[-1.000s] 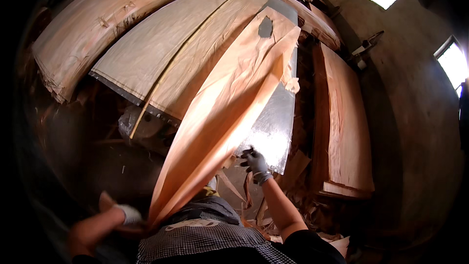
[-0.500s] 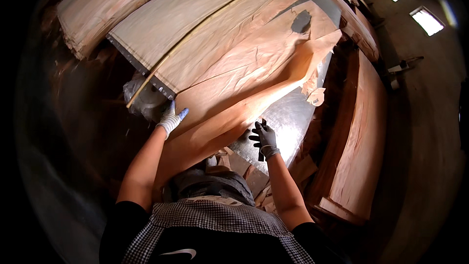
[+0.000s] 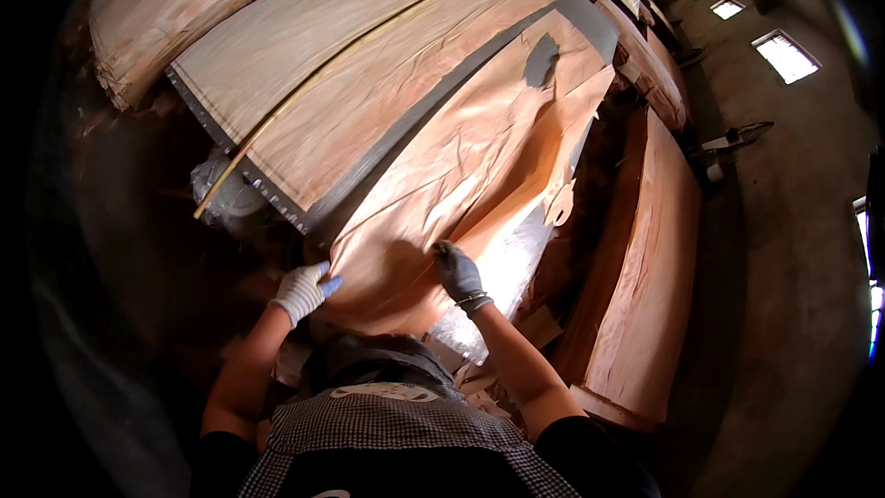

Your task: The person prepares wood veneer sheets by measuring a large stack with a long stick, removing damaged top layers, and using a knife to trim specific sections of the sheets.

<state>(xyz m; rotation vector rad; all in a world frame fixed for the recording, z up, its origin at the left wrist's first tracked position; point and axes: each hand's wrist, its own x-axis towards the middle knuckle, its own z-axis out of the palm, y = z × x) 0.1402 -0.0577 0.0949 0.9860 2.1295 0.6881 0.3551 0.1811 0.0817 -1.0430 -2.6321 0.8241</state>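
A thin, wrinkled wood veneer sheet (image 3: pixel 406 203) lies on a grey metal-topped table (image 3: pixel 507 267), its near end bent down towards my body and its right side lifted in a fold. My left hand (image 3: pixel 302 293), in a pale striped glove with bluish fingertips, pinches the sheet's near left edge. Closed at the fold near the right edge is my right hand (image 3: pixel 458 272), in a dark grey glove; its fingertips are partly hidden. A ragged hole (image 3: pixel 542 62) near the sheet's far end shows the grey surface beneath.
Left of the sheet lies another veneer layer (image 3: pixel 304 129), with a long thin wooden stick (image 3: pixel 323 88) across it. A veneer stack (image 3: pixel 645 267) stands at the right, another stack (image 3: pixel 212 0) at the far left. A clear plastic bag (image 3: pixel 226 194) hangs by the table's left corner.
The veneer sheet has shifted right and towards me, baring a grey strip beside the left layer. My right hand has moved from above the metal onto the sheet; the dark object in it no longer shows.
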